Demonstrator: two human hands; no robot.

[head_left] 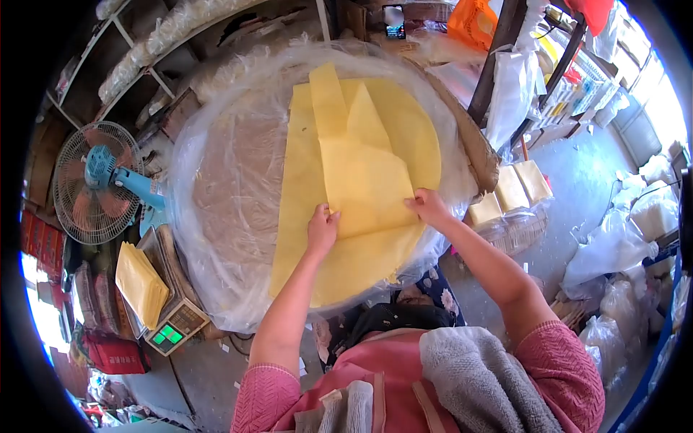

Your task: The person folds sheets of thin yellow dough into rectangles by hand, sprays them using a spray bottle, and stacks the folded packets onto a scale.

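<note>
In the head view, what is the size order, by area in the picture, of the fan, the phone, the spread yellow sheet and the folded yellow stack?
1. Spread yellow sheet
2. Fan
3. Folded yellow stack
4. Phone

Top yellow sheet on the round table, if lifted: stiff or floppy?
Probably floppy: the yellow sheet looks thin and loosely folded. Likely light for its spread, being that thin. Folds may open, since left hand and right hand pinch only its edges.
</note>
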